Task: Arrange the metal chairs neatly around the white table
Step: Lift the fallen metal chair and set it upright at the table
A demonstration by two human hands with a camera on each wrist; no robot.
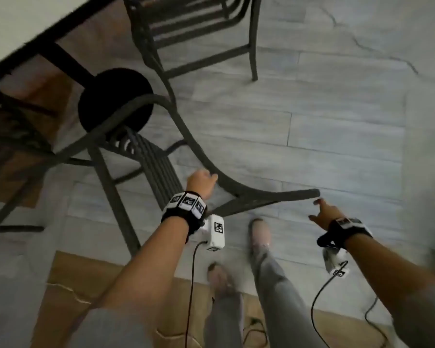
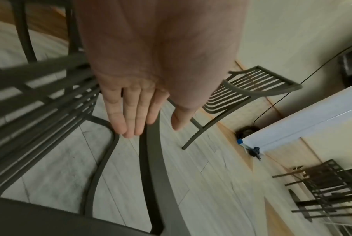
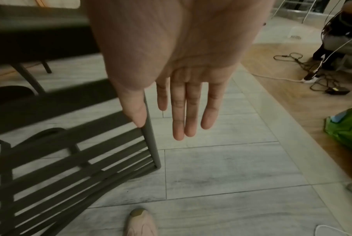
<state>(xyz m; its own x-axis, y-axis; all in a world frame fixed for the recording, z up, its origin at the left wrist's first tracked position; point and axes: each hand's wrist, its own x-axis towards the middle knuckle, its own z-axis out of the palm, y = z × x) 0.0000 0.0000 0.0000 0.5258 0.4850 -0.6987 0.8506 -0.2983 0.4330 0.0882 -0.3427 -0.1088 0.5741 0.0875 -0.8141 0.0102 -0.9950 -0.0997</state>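
The near metal chair (image 1: 146, 151) stands at the white tabletop (image 1: 30, 18) edge; left hand (image 1: 201, 180) rests flat-fingered on its backrest, right hand (image 1: 323, 212) wide beside it. Next: take hold, push in

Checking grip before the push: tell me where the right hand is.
In the head view the right hand hangs open just off the near chair backrest's right end.

Under you the floor (image 1: 337, 126) is pale grey plank tile with a light wood strip at its edge. The near metal chair (image 1: 146, 156) stands on it just beside the white worktop (image 1: 35, 18), a second chair (image 1: 194, 33) beyond, and cables (image 3: 312, 76) well right of the near chair.
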